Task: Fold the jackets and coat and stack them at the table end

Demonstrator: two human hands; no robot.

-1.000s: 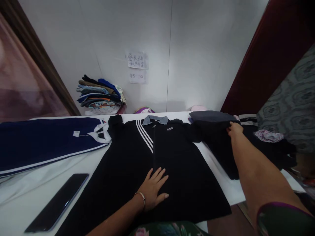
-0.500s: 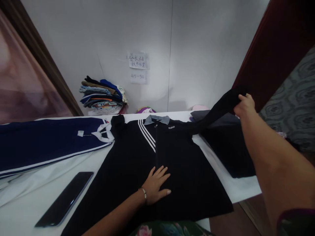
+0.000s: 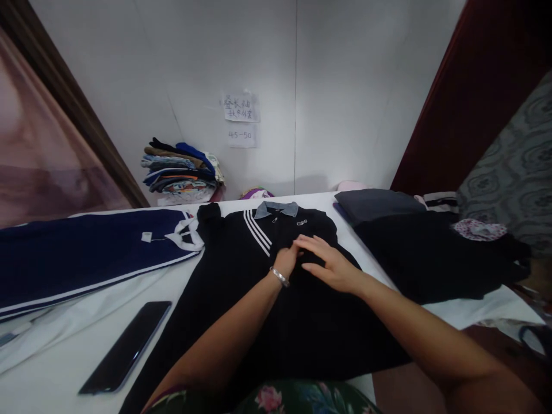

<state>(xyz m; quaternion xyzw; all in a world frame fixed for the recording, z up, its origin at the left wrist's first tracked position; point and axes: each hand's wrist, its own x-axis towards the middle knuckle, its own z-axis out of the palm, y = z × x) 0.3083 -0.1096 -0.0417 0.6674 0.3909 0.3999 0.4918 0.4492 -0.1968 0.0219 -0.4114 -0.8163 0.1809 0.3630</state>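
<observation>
Fingers (image 3: 311,243) of the right hand (image 3: 338,268) are held straight and near one another, the thumb set apart, and their tips are brought to the fingertips of the left hand (image 3: 287,261). The left fingers are bent downward and partly hidden, so whether cloth is pinched by them cannot be told. Its wrist is ringed by a shiny, silvery bracelet (image 3: 280,277).

Beneath both hands a black shirt (image 3: 319,328) is spread on the white-covered counter (image 3: 52,374). Its smooth, matte body is widened toward the hem; it is topped by a pointed grey collar (image 3: 276,209) and crossed on one side of the chest by three slanting white stripes (image 3: 259,233). A small outlined emblem (image 3: 302,222) is set on the other side.

To the left, a navy garment (image 3: 86,247) is laid flat, edged with white bands and finished with a white collar (image 3: 185,234). Nearer, a glossy black phone (image 3: 127,345) is placed aslant, its slab shape rounded at the corners. To the right, soft black clothing (image 3: 409,259) is heaped beside a folded grey piece (image 3: 375,204), and a crumpled, spotted pink cloth (image 3: 480,229) is lodged on the dark fabric.
</observation>
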